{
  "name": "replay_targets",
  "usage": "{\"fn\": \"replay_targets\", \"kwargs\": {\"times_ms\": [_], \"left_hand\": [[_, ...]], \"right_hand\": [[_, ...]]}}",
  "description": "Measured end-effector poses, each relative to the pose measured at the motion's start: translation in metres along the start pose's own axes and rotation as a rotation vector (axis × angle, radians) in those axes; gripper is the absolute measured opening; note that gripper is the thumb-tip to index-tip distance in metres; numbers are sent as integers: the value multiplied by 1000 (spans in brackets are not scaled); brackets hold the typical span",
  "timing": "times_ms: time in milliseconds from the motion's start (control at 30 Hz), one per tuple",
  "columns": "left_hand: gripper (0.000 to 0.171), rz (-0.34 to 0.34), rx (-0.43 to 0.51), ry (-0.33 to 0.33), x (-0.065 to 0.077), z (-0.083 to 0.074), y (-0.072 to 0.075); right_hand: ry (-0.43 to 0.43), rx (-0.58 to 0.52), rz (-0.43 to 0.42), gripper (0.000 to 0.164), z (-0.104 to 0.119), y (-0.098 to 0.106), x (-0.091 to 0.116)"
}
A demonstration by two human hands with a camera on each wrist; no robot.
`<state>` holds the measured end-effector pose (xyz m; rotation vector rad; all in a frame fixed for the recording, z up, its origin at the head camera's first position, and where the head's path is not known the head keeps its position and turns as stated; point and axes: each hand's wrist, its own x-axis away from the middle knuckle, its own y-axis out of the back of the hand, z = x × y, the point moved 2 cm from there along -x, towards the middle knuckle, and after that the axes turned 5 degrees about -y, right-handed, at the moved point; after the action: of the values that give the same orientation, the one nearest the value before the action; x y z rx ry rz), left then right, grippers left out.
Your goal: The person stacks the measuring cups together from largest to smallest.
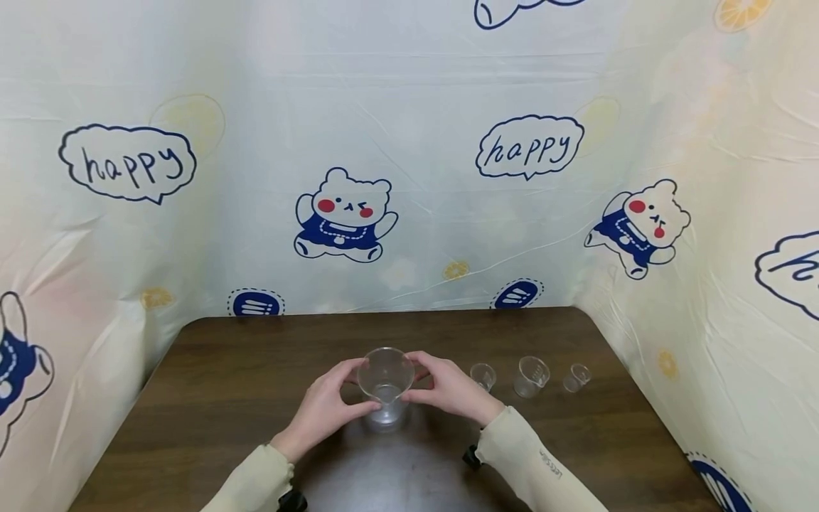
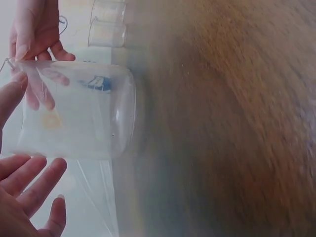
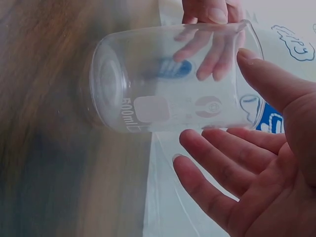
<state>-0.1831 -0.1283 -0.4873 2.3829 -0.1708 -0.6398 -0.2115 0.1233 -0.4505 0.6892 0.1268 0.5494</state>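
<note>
A clear glass beaker (image 1: pixel 386 411) stands upright between both hands near the middle of the table, and a white "500ml" mark (image 3: pixel 127 112) shows on its side in the right wrist view. With thumb and fingers near the rim, my left hand (image 1: pixel 325 403) grips its left side. On the opposite side my right hand (image 1: pixel 453 388) holds it the same way, thumb close to the pouring spout. Through the glass nothing is visible inside the beaker. Whether its base touches the table, I cannot tell.
To the right of my right hand stand three smaller glass beakers: one partly behind the wrist (image 1: pixel 484 375), a larger one (image 1: pixel 531 378) and the smallest (image 1: pixel 577 377). The brown wooden table (image 1: pixel 243 355) ends at a printed curtain (image 1: pixel 435 235) at the back and sides.
</note>
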Motion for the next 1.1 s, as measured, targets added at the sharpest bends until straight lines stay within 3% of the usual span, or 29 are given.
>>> {"fn": "replay_targets", "kwargs": {"times_ms": [400, 600, 833, 1100], "left_hand": [[75, 5, 8, 10, -6, -10, -17], [76, 8, 70, 5, -5, -7, -24], [79, 53, 248, 60, -6, 0, -28], [86, 91, 282, 83, -6, 2, -32]], "right_hand": [[-2, -11, 15, 65, -17, 12, 8], [17, -39, 21, 64, -19, 14, 8], [14, -32, 28, 63, -20, 13, 7], [11, -35, 29, 63, -20, 12, 5]]}}
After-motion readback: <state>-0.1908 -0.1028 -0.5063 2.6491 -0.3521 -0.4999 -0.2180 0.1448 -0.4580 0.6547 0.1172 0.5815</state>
